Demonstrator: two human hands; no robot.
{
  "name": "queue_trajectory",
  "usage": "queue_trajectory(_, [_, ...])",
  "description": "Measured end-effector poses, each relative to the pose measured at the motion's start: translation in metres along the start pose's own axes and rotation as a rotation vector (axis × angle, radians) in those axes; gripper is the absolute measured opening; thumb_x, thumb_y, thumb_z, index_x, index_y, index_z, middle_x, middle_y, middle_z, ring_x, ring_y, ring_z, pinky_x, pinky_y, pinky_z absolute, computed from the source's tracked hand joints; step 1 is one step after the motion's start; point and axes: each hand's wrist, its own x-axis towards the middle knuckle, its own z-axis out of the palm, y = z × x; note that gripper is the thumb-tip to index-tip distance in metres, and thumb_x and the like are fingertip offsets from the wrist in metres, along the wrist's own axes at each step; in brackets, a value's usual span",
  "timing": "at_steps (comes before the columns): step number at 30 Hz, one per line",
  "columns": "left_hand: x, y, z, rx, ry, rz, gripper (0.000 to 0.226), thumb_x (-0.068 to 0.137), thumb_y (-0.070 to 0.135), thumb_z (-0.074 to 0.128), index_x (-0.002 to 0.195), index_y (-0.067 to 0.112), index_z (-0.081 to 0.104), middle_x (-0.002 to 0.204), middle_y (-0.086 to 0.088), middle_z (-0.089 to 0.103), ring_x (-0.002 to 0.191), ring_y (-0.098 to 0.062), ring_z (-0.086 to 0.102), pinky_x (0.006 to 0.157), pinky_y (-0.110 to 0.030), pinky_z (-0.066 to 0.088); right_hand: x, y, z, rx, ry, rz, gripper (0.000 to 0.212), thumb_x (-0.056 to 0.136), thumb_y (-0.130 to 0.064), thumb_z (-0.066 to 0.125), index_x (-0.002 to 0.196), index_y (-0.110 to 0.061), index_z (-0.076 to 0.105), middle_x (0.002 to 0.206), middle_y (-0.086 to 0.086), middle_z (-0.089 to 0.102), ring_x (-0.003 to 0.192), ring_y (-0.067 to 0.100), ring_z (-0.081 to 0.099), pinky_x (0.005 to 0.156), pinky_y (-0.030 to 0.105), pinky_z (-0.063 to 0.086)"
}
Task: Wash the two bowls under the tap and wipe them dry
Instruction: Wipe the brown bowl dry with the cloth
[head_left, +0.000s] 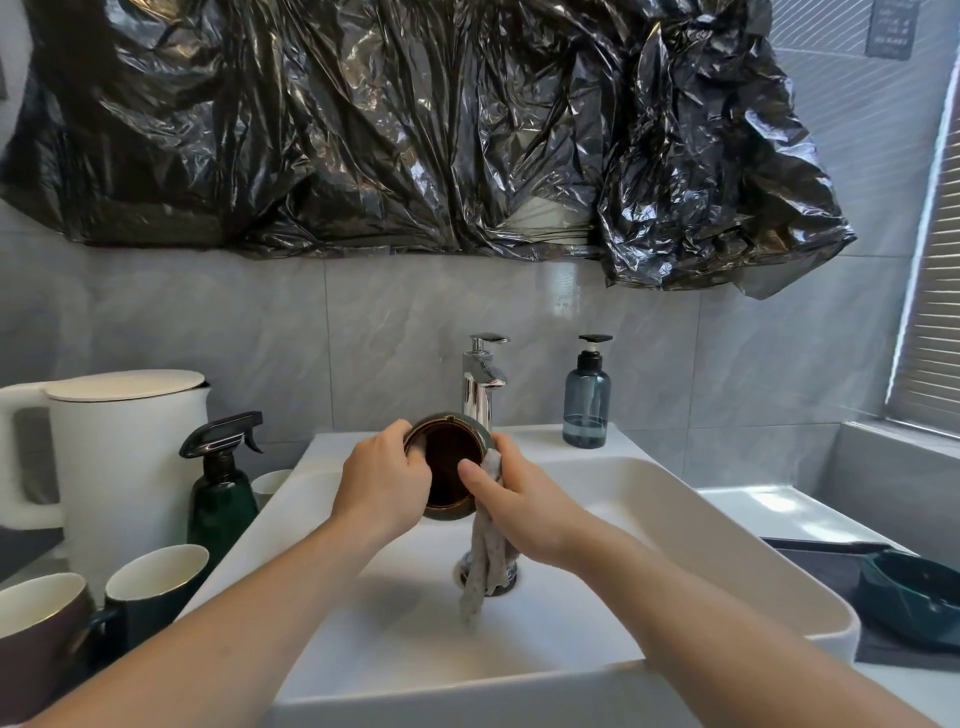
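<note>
hands gripping bowl, apparently wiping

this looks like a home bathroom or washroom doing duty as a kitchenette. a white rectangular basin sits on a counter against grey marble-look wall tiles, with a chrome tap and a blue pump soap bottle behind it. household things crowd the left side: a white electric kettle, a dark green spray bottle and mugs. slatted blinds cover a window at right.
</note>
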Motion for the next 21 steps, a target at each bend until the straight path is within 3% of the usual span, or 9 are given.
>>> queue_trajectory(5, [-0.003, 0.003, 0.004, -0.065, -0.137, 0.051, 0.021, 0.104, 0.032, 0.05, 0.089, 0.027, 0.064, 0.083, 0.002, 0.07, 0.076, -0.028, 0.069, 0.071, -0.045, 0.061, 0.007, 0.004, -0.004, -0.012, 0.194, -0.041, 0.044, 0.1, -0.047, 0.047, 0.141, -0.034, 0.044, 0.104, -0.003, 0.075, 0.103, 0.012, 0.07, 0.099, 0.045, 0.055])
queue_trajectory(9, [-0.002, 0.004, 0.003, 0.018, -0.048, 0.13, 0.019, 0.103, 0.038, 0.054, 0.091, 0.025, 0.061, 0.083, 0.002, 0.069, 0.082, -0.027, 0.061, 0.069, -0.038, 0.047, 0.005, 0.005, -0.001, -0.043, 0.11, -0.026, 0.038, 0.104, -0.042, 0.045, 0.141, -0.035, 0.044, 0.111, -0.003, 0.073, 0.105, 0.013, 0.069, 0.099, 0.042, 0.055])
queue_trajectory(13, [-0.001, 0.003, 0.001, 0.034, 0.027, 0.051, 0.027, 0.107, 0.03, 0.05, 0.085, 0.021, 0.061, 0.08, -0.002, 0.067, 0.081, -0.03, 0.058, 0.066, -0.036, 0.041, 0.0, -0.002, 0.0, -0.002, 0.004, 0.008, 0.038, 0.109, -0.038, 0.044, 0.146, -0.03, 0.038, 0.118, -0.008, 0.069, 0.111, 0.004, 0.063, 0.092, 0.022, 0.049])
queue_trajectory(16, [0.001, 0.003, -0.001, -0.029, 0.057, -0.04, 0.027, 0.11, 0.029, 0.045, 0.092, 0.02, 0.062, 0.086, -0.003, 0.066, 0.084, -0.03, 0.062, 0.068, -0.037, 0.047, -0.003, -0.004, 0.005, -0.035, -0.097, 0.041, 0.04, 0.109, -0.044, 0.044, 0.145, -0.028, 0.035, 0.119, -0.008, 0.065, 0.113, 0.009, 0.061, 0.103, 0.032, 0.047])
queue_trajectory(19, [0.0, 0.004, -0.003, -0.119, 0.006, -0.052, 0.026, 0.109, 0.027, 0.043, 0.093, 0.02, 0.062, 0.084, -0.005, 0.067, 0.068, -0.03, 0.07, 0.056, -0.04, 0.058, -0.001, -0.001, 0.005, -0.022, -0.028, 0.017, 0.046, 0.107, -0.047, 0.044, 0.149, -0.03, 0.035, 0.128, -0.008, 0.065, 0.122, 0.01, 0.059, 0.109, 0.037, 0.044])
queue_trajectory(21, [-0.002, 0.005, -0.003, -0.166, -0.08, -0.067, 0.024, 0.106, 0.025, 0.046, 0.091, 0.019, 0.063, 0.083, -0.008, 0.07, 0.054, -0.028, 0.071, 0.046, -0.033, 0.054, 0.002, 0.001, 0.001, -0.014, 0.063, -0.007, 0.048, 0.105, -0.045, 0.043, 0.151, -0.032, 0.034, 0.128, -0.007, 0.067, 0.122, 0.009, 0.059, 0.109, 0.038, 0.045])
